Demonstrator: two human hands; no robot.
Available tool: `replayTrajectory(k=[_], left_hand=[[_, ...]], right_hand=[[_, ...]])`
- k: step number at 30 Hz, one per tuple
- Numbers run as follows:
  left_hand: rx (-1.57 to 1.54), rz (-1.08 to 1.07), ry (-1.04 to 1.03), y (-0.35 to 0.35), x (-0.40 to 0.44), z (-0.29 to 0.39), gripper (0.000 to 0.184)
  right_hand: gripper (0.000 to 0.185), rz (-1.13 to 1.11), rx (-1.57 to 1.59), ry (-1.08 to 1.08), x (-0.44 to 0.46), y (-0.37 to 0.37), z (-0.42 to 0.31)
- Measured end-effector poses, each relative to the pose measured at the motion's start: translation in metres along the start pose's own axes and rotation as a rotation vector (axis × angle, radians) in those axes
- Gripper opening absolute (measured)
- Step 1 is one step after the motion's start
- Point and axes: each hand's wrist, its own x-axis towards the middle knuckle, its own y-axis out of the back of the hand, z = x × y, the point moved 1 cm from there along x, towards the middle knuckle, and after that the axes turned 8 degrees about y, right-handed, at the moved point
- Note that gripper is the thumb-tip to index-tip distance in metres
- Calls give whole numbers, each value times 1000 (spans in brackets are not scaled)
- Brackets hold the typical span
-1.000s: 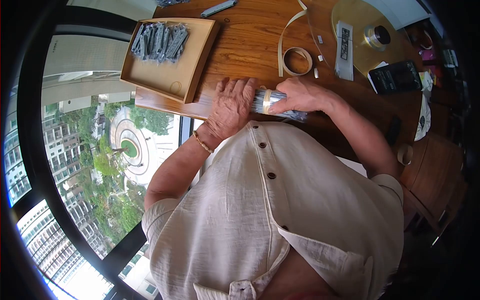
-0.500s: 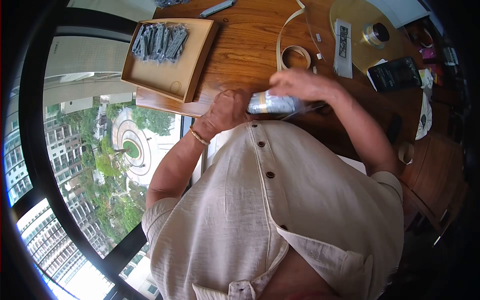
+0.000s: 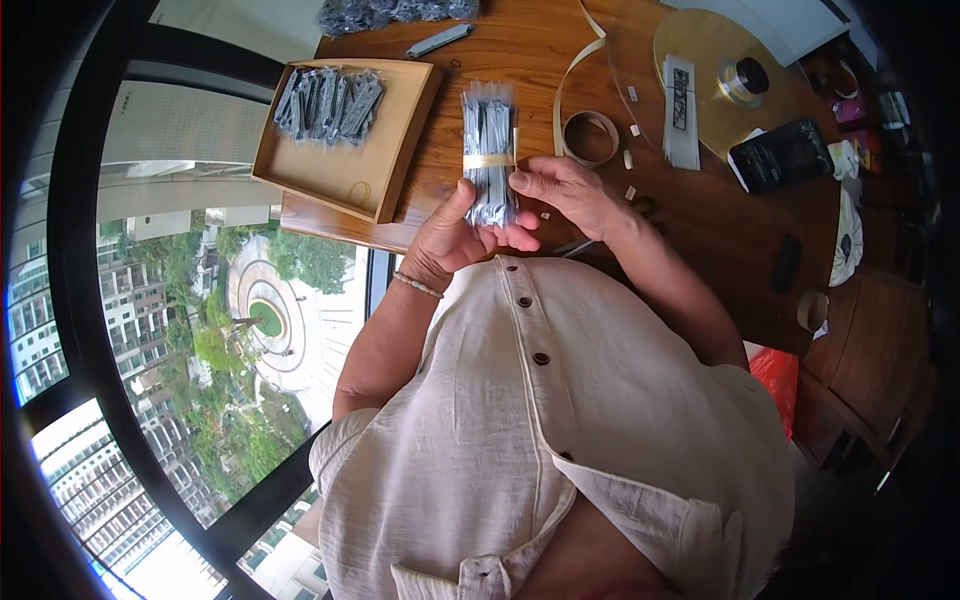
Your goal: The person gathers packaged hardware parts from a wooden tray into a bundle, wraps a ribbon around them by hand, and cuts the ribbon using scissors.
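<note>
A bundle of clear-wrapped grey strip packets (image 3: 490, 125) stands nearly upright in the picture, with a pale yellow band (image 3: 487, 160) around its middle. A short end of the band sticks up at the right edge. My left hand (image 3: 447, 238), wearing a beaded bracelet, holds the bundle's lower part from beneath, thumb on the left side and fingertips showing at the right. My right hand (image 3: 582, 197) touches the bundle's right edge just below the band, its thumb and fingers closed there. Its exact grip is partly hidden.
A shallow wooden tray (image 3: 318, 165) at left holds similar packets (image 3: 330, 105) and a rubber band (image 3: 360, 192). More packets (image 3: 395, 12) lie at the back. To the right are a tape roll (image 3: 570, 138), a phone (image 3: 780, 155) and a lidded jar (image 3: 742, 85). A window borders the left.
The bundle has turned from lying sideways to pointing away from me. My left hand now cradles it from below. My right hand has moved from over it to its right edge.
</note>
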Motion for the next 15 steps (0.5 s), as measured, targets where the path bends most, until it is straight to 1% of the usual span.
replayTrajectory(k=[4,7,10,13,15], left_hand=[[-68,30,42,9,-1,1,84],[-179,-16,62,19,4,5,86],[-189,23,134,23,5,15,86],[-200,121,197,23,2,26,84],[-215,141,222,29,-2,34,81]], right_hand=[[48,67,65,-40,1,-10,-5],[52,34,-16,-43,6,-12,1],[55,102,7,-42,12,-26,1],[55,141,118,-61,20,-35,8],[52,181,147,-95,29,-41,16]])
